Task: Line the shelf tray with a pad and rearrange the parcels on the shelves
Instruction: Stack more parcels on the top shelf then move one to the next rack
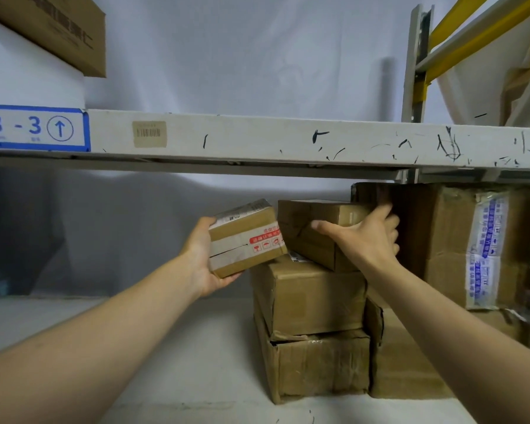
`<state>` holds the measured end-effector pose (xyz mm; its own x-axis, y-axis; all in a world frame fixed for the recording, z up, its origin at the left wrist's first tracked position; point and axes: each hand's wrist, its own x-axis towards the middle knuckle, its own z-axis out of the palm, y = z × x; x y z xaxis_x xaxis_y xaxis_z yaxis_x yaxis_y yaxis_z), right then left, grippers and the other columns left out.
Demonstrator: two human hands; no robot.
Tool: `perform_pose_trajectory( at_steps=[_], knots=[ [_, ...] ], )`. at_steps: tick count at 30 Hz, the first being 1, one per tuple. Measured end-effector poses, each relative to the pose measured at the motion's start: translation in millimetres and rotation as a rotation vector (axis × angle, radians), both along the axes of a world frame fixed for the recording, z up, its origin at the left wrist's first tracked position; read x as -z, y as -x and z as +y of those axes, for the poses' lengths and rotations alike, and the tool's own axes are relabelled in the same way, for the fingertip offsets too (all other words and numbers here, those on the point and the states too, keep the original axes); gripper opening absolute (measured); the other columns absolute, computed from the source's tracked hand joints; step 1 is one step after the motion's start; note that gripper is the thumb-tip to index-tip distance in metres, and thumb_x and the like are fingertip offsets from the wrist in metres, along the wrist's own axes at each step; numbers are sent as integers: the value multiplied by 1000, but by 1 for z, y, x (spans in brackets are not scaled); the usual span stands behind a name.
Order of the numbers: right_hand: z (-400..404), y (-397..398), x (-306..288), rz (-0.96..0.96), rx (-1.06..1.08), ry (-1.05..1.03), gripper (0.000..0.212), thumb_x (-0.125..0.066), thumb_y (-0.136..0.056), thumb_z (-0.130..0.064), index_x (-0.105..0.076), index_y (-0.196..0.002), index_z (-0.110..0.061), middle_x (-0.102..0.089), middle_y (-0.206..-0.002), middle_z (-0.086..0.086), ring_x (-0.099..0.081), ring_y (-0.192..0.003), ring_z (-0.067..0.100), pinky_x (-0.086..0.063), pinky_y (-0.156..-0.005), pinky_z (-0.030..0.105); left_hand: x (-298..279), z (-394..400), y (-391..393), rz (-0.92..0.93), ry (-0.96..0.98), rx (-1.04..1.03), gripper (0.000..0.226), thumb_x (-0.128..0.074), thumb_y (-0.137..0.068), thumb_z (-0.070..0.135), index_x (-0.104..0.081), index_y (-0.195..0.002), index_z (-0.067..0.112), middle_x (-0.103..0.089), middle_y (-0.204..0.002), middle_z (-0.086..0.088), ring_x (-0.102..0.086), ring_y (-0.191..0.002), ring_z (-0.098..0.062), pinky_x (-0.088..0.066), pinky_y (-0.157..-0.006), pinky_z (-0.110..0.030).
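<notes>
My left hand (204,258) grips a small taped parcel with red marks (247,237), held in the air to the left of a stack. My right hand (364,237) holds a second small brown parcel (312,231), thumb on its front face and fingers around its right end. That parcel lies tilted on top of a stack of two larger brown boxes (312,301) (318,365) on the lower shelf (172,362). The two small parcels touch at their near corners.
A big taped box with a blue-printed label (459,246) fills the right of the lower shelf, under the white shelf beam (257,142) marked 3-3. A carton (55,29) sits at the upper shelf's left. A low box (404,368) lies right of the stack.
</notes>
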<state>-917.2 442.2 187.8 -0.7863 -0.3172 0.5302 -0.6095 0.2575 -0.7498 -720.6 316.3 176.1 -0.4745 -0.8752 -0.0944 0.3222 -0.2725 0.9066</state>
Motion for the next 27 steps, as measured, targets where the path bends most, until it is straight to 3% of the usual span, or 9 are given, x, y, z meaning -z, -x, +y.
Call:
perform_pose_trajectory(
  at_steps=[5,9,12,15,18,21,27],
  knots=[
    [2,-2,8,2,-93,126,128,-88,-67,-48,-4,-158,-17,-14,-163,14,-17,-150,37,-25,-119,58,9,6,-13,-5,-12,-27,34,-55,-91,50,-65,-91,18,-70,-87,-13,-66,-88,-29,-53,-92,-44],
    [11,-17,16,61,-285,237,123,-88,-69,-45,-5,-158,-25,-15,-163,6,-20,-150,31,-28,-120,53,18,7,-29,-12,-4,-61,33,-56,-90,51,-66,-94,20,-71,-88,-12,-68,-90,-29,-55,-78,-41],
    [22,-34,21,114,-361,280,122,-89,-70,-42,-5,-158,-30,-17,-162,1,-25,-147,26,-31,-119,47,26,8,-48,-12,-12,-93,33,-54,-91,52,-67,-94,22,-72,-87,-10,-68,-90,-28,-55,-83,-42],
    [39,-52,27,152,-399,305,122,-90,-67,-43,-9,-157,-34,-23,-157,-4,-31,-143,19,-35,-118,45,29,10,-70,-4,-25,-100,33,-55,-90,53,-68,-99,23,-73,-90,-10,-69,-89,-28,-56,-84,-42],
    [56,-71,32,176,-419,301,123,-86,-59,-52,-11,-156,-38,-26,-153,-6,-33,-139,15,-38,-116,45,33,13,-96,-5,-10,-80,31,-57,-89,51,-70,-99,25,-73,-86,-9,-69,-83,-26,-56,-68,-39],
    [67,-93,36,173,-403,296,123,-82,-55,-56,-13,-156,-38,-29,-146,-10,-35,-136,14,-40,-114,45,39,15,-124,-17,14,-48,29,-60,-87,50,-71,-99,27,-76,-74,-6,-70,-80,-25,-54,-63,-36],
    [81,-141,38,127,-440,325,113,-79,-55,-58,-21,-151,-43,-36,-141,-4,-44,-128,21,-48,-105,50,43,12,-192,-25,28,-27,28,-67,-84,48,-71,-102,27,-78,-81,-4,-70,-85,-24,-54,-75,-39]
  ],
)
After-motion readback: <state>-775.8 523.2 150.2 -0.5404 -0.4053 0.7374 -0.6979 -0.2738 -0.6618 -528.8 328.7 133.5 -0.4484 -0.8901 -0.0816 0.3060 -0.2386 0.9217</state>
